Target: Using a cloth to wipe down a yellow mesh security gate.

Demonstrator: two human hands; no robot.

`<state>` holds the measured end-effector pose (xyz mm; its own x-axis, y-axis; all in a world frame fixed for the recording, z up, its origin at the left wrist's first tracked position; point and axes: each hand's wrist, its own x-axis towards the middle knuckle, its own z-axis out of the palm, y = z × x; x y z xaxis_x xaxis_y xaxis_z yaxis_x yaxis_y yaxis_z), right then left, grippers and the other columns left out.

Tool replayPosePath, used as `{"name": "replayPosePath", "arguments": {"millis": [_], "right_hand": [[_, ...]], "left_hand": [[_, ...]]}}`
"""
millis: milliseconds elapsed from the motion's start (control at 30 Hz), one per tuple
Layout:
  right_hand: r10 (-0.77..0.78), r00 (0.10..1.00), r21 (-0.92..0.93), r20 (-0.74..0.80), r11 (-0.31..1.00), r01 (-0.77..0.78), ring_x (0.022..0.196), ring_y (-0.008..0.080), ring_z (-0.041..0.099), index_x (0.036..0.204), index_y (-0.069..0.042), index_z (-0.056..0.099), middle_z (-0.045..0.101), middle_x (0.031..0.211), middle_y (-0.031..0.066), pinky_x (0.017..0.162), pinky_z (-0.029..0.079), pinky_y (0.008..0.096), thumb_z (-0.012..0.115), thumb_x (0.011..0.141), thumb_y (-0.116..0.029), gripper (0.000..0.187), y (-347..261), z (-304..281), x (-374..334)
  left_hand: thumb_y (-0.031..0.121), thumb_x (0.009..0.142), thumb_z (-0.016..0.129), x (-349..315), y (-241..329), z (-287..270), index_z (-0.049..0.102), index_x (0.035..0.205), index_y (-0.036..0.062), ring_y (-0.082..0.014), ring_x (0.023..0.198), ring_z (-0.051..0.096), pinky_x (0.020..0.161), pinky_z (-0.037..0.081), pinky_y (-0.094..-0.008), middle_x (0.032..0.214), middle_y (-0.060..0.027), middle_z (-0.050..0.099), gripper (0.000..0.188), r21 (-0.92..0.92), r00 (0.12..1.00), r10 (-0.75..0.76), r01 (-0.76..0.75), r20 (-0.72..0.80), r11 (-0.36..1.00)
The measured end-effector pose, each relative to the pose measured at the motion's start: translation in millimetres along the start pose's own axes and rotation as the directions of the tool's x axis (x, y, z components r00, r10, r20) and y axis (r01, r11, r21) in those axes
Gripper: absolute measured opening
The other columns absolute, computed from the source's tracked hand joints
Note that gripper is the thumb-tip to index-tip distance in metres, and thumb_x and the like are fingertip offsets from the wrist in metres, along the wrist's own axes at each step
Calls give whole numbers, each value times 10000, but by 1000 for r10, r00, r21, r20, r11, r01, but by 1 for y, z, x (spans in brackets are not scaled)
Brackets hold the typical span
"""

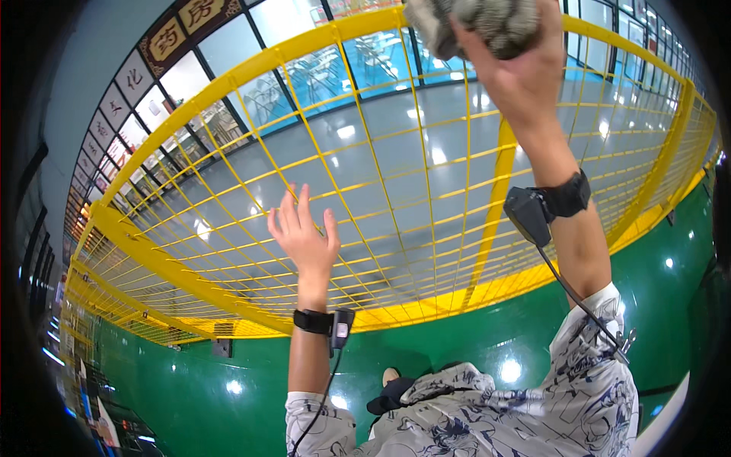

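Note:
My right hand (518,80) is raised at the top, gripping a bunched grey cloth (499,27) with a coarse, fuzzy look. The cloth lies over the top rail of a yellow wire-mesh fence (304,44), partly cut off by the picture's upper edge; whether it presses on the rail I cannot tell. Lower and further left, my left hand (304,236) hangs in front of the mesh with nothing in it, fingers spread and pointing up. Whether its fingertips touch the wires is not clear.
A yellow post (491,206) stands within the fence, above a green glossy floor (442,358). Beyond the mesh lie a grey floor (403,160) and glass-walled rooms with folding chairs (320,68). Black straps with small boxes and cables (343,327) sit on both wrists.

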<state>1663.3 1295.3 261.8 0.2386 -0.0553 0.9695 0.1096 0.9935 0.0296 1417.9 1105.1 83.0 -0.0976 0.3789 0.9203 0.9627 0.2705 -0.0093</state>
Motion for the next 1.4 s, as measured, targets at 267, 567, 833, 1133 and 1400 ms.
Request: {"name": "replayPosePath", "arguments": {"millis": [267,567,833,1133,1400], "right_hand": [[236,932,-321,276,936,-142,835,363,596,1146,-249,573,511,968,133,619,522,427,839,562,-257,642,-37,0,-116],[445,819,-315,361,885,-342,823,375,563,1132,-164,573,524,989,165,675,507,423,850,520,-192,672,-54,-53,-264],[518,713,-390,473,849,-358,797,365,568,1086,-207,569,483,945,166,597,497,429,829,498,-162,645,-67,-99,-369],[693,519,-489,500,721,-491,884,431,566,1144,-150,543,491,1081,204,728,498,463,788,620,-202,581,-98,-121,-414],[834,-83,-707,546,405,-579,934,380,600,1115,-58,565,621,1007,185,821,490,413,777,644,-279,562,-105,-205,-478]], "left_hand": [[281,841,582,3,6,7,591,928,64,-290,952,503,1009,271,-504,920,-108,518,234,142,996,-88,83,29,986],[273,838,563,2,1,19,550,922,38,-335,967,474,1003,258,-518,921,-131,496,249,215,991,-129,132,-29,968],[256,841,550,2,5,19,535,909,28,-338,936,464,994,263,-503,895,-120,485,239,195,994,-101,109,-50,975],[245,804,563,0,4,20,531,891,40,-325,929,468,1007,260,-529,867,-114,463,225,199,990,-117,130,-78,971],[244,771,587,4,6,23,542,870,59,-305,931,477,1015,267,-532,873,-103,473,215,155,989,-119,131,-82,979]]}}
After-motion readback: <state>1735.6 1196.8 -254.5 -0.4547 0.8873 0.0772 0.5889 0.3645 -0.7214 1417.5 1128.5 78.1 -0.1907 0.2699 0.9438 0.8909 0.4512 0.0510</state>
